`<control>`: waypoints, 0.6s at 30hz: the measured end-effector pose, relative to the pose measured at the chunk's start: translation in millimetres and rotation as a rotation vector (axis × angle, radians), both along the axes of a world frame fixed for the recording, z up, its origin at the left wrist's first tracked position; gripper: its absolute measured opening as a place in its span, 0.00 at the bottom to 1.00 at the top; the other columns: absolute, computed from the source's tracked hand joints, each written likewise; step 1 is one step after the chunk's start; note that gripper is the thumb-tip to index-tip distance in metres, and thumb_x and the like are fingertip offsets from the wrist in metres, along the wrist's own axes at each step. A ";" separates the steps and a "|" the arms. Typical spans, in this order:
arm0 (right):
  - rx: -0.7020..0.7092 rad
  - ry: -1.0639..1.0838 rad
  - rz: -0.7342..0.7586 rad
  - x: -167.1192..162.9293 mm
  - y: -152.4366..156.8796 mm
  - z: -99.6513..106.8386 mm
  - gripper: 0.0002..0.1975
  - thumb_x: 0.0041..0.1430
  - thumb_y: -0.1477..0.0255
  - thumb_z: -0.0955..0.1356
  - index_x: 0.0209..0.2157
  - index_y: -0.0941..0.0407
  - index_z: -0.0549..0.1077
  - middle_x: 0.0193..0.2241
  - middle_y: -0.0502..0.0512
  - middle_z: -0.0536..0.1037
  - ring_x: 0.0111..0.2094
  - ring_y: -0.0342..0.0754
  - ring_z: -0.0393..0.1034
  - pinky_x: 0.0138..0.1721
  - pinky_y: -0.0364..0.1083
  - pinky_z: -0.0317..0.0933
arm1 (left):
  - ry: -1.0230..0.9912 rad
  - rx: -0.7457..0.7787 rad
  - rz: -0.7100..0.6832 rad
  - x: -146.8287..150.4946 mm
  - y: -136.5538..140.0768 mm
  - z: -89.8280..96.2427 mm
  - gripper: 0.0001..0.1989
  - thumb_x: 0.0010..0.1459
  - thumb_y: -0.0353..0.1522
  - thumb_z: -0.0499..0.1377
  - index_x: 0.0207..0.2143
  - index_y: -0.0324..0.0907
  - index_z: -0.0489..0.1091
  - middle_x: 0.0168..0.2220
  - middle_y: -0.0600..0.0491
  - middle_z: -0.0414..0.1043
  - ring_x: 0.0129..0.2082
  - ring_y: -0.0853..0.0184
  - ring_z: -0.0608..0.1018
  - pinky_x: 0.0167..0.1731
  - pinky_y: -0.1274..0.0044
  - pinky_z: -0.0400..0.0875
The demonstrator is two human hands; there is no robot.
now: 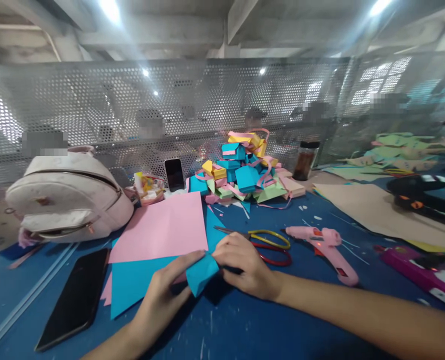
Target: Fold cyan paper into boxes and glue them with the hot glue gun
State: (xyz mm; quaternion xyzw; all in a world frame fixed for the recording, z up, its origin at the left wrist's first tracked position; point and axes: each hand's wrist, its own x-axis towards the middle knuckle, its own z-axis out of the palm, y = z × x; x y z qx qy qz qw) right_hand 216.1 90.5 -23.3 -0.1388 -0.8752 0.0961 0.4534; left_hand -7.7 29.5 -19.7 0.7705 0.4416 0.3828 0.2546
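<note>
At lower centre, the left hand (158, 295), fingers (183, 262) slightly parted, and the right hand (248, 266), fingers curled, grip a blue paper piece (201, 276) between them.

Left hand (160, 290), thumb (180, 301) below extended index finger (187, 261), faces the curled right hand (247, 262); left forearm (113, 344) enters near left; right forearm (350, 305), near right.

Folded blue paper piece (202, 276) at lower centre

The left hand (166, 285) and right hand (243, 265) pinch it from either side. Left of centre, a pink sheet (162, 225) overlaps a blue sheet (138, 282). Scissors (259, 232) and a pink glue gun (325, 241) lie right of centre; folded paper pieces (247, 177) heap above. A white backpack (72, 200) stands at left.
</note>
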 end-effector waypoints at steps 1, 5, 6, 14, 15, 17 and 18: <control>0.014 -0.003 -0.006 -0.3 -1.4 0.0 0.06 0.62 0.75 0.63 0.37 0.56 0.73 0.33 0.55 0.79 0.38 0.50 0.69 0.40 0.51 0.58 | 0.004 0.016 -0.001 -0.1 -0.9 0.2 0.22 0.58 0.30 0.62 0.55 0.53 0.68 0.53 0.54 0.75 0.52 0.61 0.77 0.51 0.70 0.73; -0.013 -0.012 -0.064 1.2 -15.0 6.8 0.04 0.62 0.74 0.65 0.37 0.55 0.73 0.34 0.54 0.79 0.38 0.50 0.69 0.41 0.51 0.58 | 0.000 0.032 0.032 -0.1 -4.5 1.2 0.21 0.57 0.30 0.63 0.53 0.50 0.70 0.52 0.52 0.76 0.51 0.60 0.78 0.50 0.69 0.74; -0.042 -0.007 -0.081 3.7 -21.1 10.5 0.04 0.62 0.73 0.66 0.38 0.55 0.73 0.35 0.54 0.79 0.39 0.51 0.69 0.43 0.51 0.58 | -0.004 0.030 0.040 0.0 -5.4 1.6 0.21 0.57 0.30 0.63 0.53 0.50 0.70 0.52 0.52 0.76 0.51 0.60 0.78 0.49 0.69 0.75; -0.206 -0.010 -0.337 86.8 -74.4 27.2 0.04 0.64 0.73 0.63 0.36 0.53 0.70 0.35 0.53 0.75 0.39 0.50 0.70 0.42 0.49 0.64 | -0.003 0.050 0.047 -1.3 -5.0 5.6 0.21 0.58 0.30 0.61 0.53 0.52 0.70 0.52 0.53 0.76 0.52 0.61 0.76 0.46 0.74 0.77; -0.225 0.025 -0.442 102.8 -76.1 22.8 0.05 0.63 0.71 0.63 0.32 0.53 0.68 0.31 0.52 0.73 0.34 0.49 0.69 0.38 0.48 0.64 | -0.004 0.057 0.044 -2.1 -3.4 6.6 0.21 0.58 0.29 0.61 0.54 0.52 0.69 0.52 0.54 0.75 0.53 0.62 0.76 0.47 0.73 0.76; -0.322 0.116 -0.683 133.3 -74.8 11.1 0.09 0.62 0.64 0.64 0.28 0.52 0.64 0.27 0.50 0.68 0.28 0.48 0.67 0.30 0.46 0.65 | 0.003 0.084 0.037 -3.9 0.0 8.5 0.22 0.58 0.28 0.60 0.54 0.52 0.69 0.53 0.54 0.74 0.54 0.62 0.75 0.51 0.72 0.73; -0.391 0.187 -0.750 146.6 -72.3 4.8 0.12 0.60 0.60 0.65 0.29 0.52 0.64 0.27 0.50 0.68 0.26 0.48 0.67 0.27 0.46 0.65 | 0.011 0.102 0.038 -4.6 1.6 9.1 0.22 0.58 0.28 0.60 0.54 0.52 0.69 0.54 0.54 0.74 0.54 0.61 0.75 0.53 0.70 0.71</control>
